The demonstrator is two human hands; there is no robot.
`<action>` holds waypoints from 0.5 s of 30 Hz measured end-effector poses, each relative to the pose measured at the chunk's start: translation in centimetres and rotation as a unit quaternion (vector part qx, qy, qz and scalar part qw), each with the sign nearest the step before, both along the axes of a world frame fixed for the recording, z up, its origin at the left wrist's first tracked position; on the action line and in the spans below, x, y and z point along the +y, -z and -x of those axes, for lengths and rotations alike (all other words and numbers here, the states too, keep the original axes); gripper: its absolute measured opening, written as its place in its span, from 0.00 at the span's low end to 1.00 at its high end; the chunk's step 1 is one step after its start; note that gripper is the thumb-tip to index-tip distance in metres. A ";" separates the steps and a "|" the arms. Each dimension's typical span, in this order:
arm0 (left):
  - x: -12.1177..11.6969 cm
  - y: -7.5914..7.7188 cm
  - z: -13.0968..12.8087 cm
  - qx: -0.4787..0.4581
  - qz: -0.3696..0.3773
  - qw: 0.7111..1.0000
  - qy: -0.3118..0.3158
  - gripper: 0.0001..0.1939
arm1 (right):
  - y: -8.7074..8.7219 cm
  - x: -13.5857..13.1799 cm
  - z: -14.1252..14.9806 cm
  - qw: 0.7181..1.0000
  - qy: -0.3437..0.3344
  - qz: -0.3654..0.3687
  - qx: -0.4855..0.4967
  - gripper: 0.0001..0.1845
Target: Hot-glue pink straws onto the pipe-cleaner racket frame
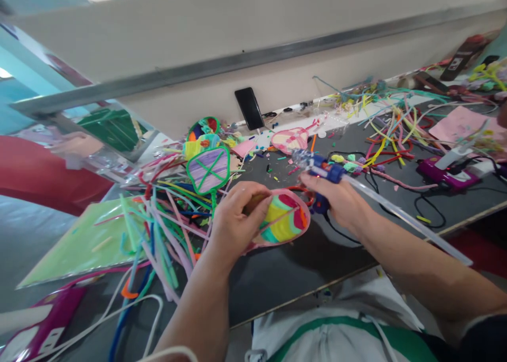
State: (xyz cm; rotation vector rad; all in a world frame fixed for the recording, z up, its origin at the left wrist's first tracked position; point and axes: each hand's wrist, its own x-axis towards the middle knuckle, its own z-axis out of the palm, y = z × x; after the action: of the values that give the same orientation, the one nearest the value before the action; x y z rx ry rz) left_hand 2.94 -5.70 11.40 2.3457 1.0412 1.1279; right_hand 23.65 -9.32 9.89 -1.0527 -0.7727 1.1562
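My left hand (pixel 243 214) pinches the left end of an oval craft piece (pixel 281 222) with a pink pipe-cleaner rim and yellow, teal and magenta patches. Its fingers cover that end of the piece. In my right hand (pixel 336 196) is a blue hot glue gun (pixel 325 169), its nozzle pointing up and left, with a long clear glue stick (pixel 407 219) sticking out behind along my forearm. A red-orange ring-like strip (pixel 304 193) shows beside the gun and the craft piece; what it belongs to is unclear.
Left of my hands lie a green-rimmed purple craft piece (pixel 208 169), loose pipe cleaners (pixel 158 240) and a green sheet (pixel 83 240). A phone (pixel 249 108) leans on the back panel. Purple power strips (pixel 447 172) and cables are at both sides; a pink-rimmed piece (pixel 289 140) lies behind.
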 end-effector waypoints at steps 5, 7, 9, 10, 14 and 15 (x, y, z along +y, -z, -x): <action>2.2 0.2 1.3 -0.150 0.072 0.980 -0.106 0.08 | 0.4 2.4 -2.0 0.990 0.041 0.009 0.134 0.11; 2.8 0.2 1.9 -0.170 0.072 0.974 -0.129 0.09 | 0.7 3.2 -2.2 0.986 0.023 0.017 0.167 0.11; 3.1 0.0 2.4 -0.169 0.065 0.971 -0.153 0.10 | 1.0 3.8 -2.0 0.984 0.002 0.023 0.178 0.09; 3.2 0.0 2.6 -0.167 0.062 0.970 -0.163 0.11 | 1.1 4.0 -1.7 0.983 -0.007 0.027 0.179 0.09; 3.5 -0.2 3.2 -0.172 0.064 0.967 -0.176 0.12 | 1.9 5.5 -0.6 0.985 -0.043 0.038 0.161 0.07; 3.6 -0.3 3.4 -0.177 0.069 0.966 -0.176 0.12 | 2.3 5.9 -0.4 0.987 -0.052 0.035 0.149 0.06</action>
State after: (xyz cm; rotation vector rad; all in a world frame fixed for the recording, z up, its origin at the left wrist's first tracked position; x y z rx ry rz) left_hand -0.43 -2.14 11.65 1.8046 1.3765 1.4792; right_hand 24.07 -3.45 7.57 -0.8787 -0.5584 1.4014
